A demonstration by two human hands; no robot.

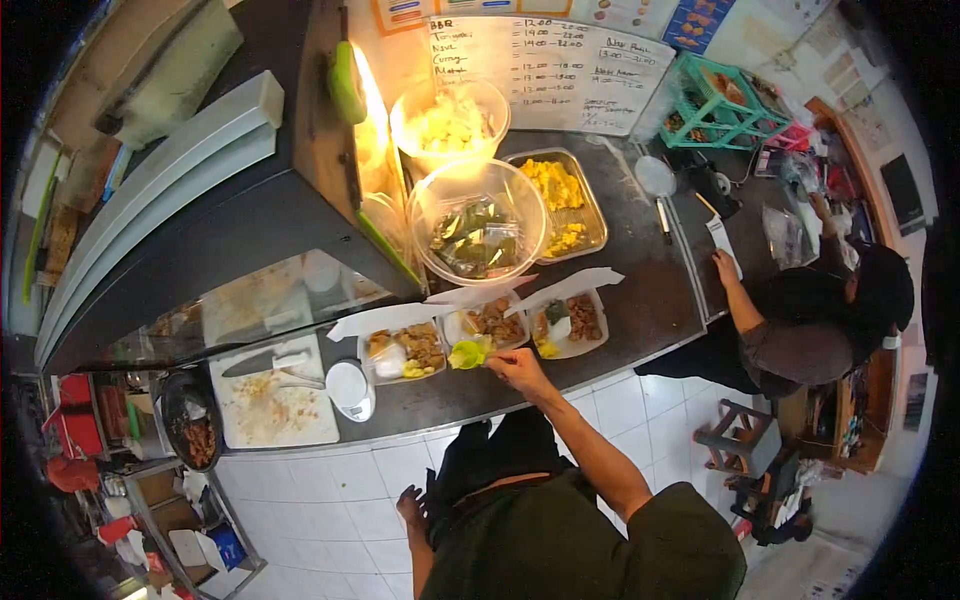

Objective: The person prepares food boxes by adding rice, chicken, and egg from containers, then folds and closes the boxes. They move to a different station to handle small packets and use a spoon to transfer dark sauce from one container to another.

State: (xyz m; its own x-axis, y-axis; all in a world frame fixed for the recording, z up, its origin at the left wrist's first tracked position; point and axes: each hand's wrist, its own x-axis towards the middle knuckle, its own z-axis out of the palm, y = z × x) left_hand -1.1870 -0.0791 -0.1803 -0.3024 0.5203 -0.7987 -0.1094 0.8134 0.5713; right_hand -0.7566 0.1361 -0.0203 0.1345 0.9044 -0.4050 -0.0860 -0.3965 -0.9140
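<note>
My right hand (521,373) pinches a pale green lettuce leaf (468,352) over the near edge of the middle takeaway box (452,328). Whether the leaf touches the food below is hard to make out. Brown meat pieces (497,318) and white rice lie in that box. To its left, another open box (387,378) holds rice, meat and something yellow. The right-hand box (572,350) has rice, meat, a dark green piece and yellow food. All three lids are folded back. Down at my side, away from the counter, my left hand (411,506) hangs with its fingers loosely apart, holding nothing.
Behind the boxes stand a clear tub (420,245) of dark green packets and a metal tray (597,225) of yellow food. A kitchen scale (350,388) and a cutting board (310,425) with a knife (250,366) lie left. Another person (810,320) works at right, near a stool (740,440).
</note>
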